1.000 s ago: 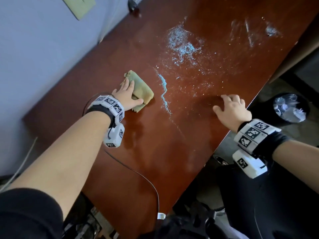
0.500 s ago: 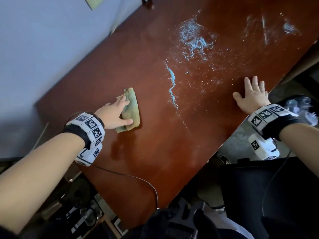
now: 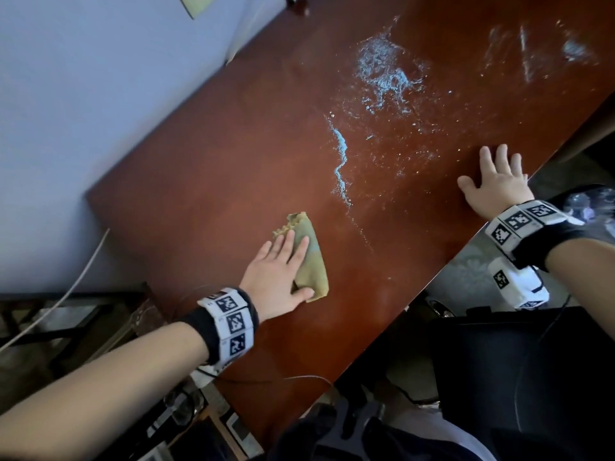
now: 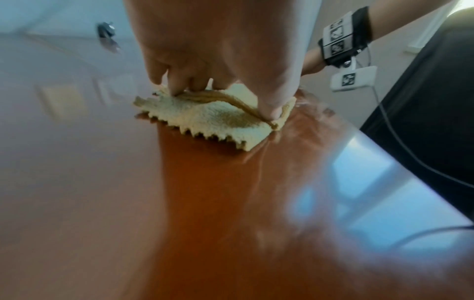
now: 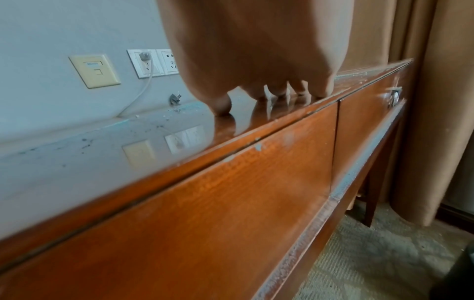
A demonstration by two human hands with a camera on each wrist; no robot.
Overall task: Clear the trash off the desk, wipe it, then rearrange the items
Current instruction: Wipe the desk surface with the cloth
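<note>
Cloth point(image 3: 310, 261) pressed flat to desk point(image 3: 216, 181) under left hand point(image 3: 276, 277). Held down with straight fingers point(image 3: 288, 247) laid on top, thumb stretched along near end; no curl around it, only pressure from above. In left wrist view, seen as folded in layers, pale yellow-green, fingertips point(image 4: 177, 87) pushed into upper fold of cloth point(image 4: 205, 119). Lay in near left part of desk top, well apart from back wall point(image 3: 83, 94). Long axis ran away from person, far end leaned a little to the left, along direction of the fingers. Zigzag-cut edge pointed to far side in head view; narrow far end stuck out past fingertips.

Further right, thin blue-white streak point(image 3: 341, 154) drawn across the wood, near the cloth but not touched by it. Beyond it, wider patch of same residue point(image 3: 382, 74), with small specks scattered around.

Right hand point(image 3: 496, 186) placed flat at front edge of desk, fingers spread and straight, nothing held. In right wrist view, fingertips point(image 5: 220, 105) rested on glossy top above drawer fronts point(image 5: 205, 192); wall sockets point(image 5: 153, 63) behind, curtain point(image 5: 436, 101) at the right.

Dark bin point(image 3: 595, 201) with crumpled clear trash stood just beside right wrist, below desk level. Thin cable point(image 3: 266, 379) crossed near corner.
</note>
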